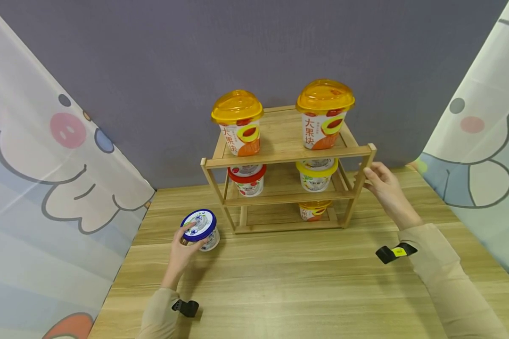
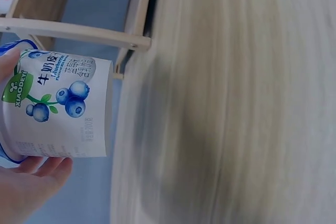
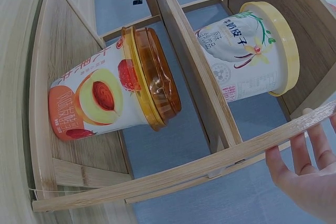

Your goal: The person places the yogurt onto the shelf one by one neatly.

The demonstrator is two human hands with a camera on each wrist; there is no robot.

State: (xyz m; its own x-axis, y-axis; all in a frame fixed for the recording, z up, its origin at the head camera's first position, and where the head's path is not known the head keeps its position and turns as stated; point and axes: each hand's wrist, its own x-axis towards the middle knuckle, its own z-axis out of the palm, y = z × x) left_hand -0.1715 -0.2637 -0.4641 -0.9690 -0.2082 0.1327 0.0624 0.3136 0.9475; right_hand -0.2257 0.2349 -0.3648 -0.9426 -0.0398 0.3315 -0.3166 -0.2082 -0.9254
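My left hand [image 1: 183, 252] grips a white tub [image 2: 58, 103] with a blue lid [image 1: 199, 224] and blueberries printed on its side. Thumb and fingers lie on opposite sides of it. It is left of a three-level wooden rack [image 1: 288, 161], and its base appears just off the table. My right hand [image 1: 381, 183] holds the rack's right front post [image 3: 210, 167] near the top, fingertips against the wood. On the middle shelf stand a red-lidded tub [image 1: 251, 181] and a yellow-lidded tub [image 3: 247, 51]. A peach-printed cup [image 3: 100, 93] with an orange lid stands on the bottom shelf, at the right.
Two more orange-lidded cups stand on top of the rack, a left cup [image 1: 239, 125] and a right cup [image 1: 324, 115]. The wooden table [image 1: 288, 282] extends in front. A grey-blue wall [image 1: 161, 70] stands behind, with printed curtains [image 1: 59, 165] at both sides.
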